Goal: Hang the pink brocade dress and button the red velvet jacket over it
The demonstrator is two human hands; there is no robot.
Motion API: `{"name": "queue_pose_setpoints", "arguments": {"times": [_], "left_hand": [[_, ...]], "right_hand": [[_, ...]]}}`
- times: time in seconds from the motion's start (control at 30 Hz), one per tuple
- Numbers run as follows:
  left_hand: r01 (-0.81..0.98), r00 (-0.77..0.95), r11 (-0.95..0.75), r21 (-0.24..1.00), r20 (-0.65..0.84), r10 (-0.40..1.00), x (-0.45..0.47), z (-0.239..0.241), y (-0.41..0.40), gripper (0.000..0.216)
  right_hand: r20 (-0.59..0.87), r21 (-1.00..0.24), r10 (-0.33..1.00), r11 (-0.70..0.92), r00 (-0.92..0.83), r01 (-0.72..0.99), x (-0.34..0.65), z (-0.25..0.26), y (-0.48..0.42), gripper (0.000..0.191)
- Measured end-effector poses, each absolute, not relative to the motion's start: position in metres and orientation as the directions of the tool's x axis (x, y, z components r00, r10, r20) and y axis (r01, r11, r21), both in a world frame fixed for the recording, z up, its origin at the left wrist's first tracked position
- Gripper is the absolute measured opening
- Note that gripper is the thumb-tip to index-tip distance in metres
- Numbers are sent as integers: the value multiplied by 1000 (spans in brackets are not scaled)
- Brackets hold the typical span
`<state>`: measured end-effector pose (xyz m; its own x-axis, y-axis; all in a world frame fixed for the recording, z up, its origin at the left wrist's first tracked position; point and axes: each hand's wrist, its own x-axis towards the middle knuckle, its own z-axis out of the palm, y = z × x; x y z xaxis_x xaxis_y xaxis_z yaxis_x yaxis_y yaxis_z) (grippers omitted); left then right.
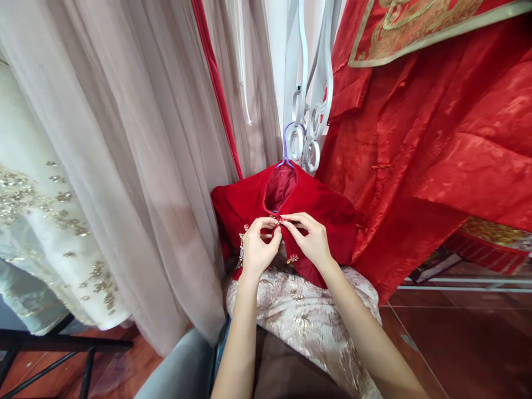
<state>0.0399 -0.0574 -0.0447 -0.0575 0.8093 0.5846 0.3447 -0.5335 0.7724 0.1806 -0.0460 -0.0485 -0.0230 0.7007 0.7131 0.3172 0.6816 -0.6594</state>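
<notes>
- Red velvet jacket [328, 213] hung on a purple hanger [285, 145].
- Left hand [256, 250] at the jacket's collar front, fingertips pinching the fastening [277, 221].
- Right hand [312, 239] beside it, thumb and forefinger pinching the same fastening.
- Pale brocade fabric [307, 316] just below the jacket; red satin robe [436, 155] right of it.

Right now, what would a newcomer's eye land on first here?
First the red velvet jacket at centre, on a purple hanger, with the left hand and right hand pinching at its collar front. Next, the glossy red satin robe filling the right side, and the sheer beige curtain sweeping down the left.
</notes>
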Motion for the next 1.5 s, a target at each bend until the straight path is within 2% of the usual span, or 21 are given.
{"name": "queue_pose_setpoints", "arguments": {"times": [0.17,0.37,0.67,0.73,0.9,1.1,1.4,1.5], "left_hand": [[437,64,-581,686,621,781,32,-36,-52,8],[593,300,-674,440,656,693,18,-24,-42,9],[656,528,-737,162,600,602,15,-10,-34,11],[650,538,-740,171,585,607,16,-8,-32,12],[564,549,-767,304,556,624,14,-3,-27,12],[506,581,-778,372,520,626,12,3,-21,12],[402,557,-738,543,494,667,14,-1,-13,12],[370,492,-691,621,500,713,15,-9,-13,10]], "right_hand": [[755,-604,656,706,-18,370,184,-47,-45,17],[755,-608,656,709,-16,357,186,-49,-42,17],[758,-606,651,730,-49,316,187,-53,-34,18],[743,-618,666,720,-64,315,188,-53,-32,20],[716,-655,696,700,-61,285,190,-49,-29,22],[691,-689,719,685,-70,239,191,-47,-26,21],[684,-701,728,675,-49,231,191,-48,-26,21],[666,-721,744,660,-52,212,189,-48,-26,21]]}}
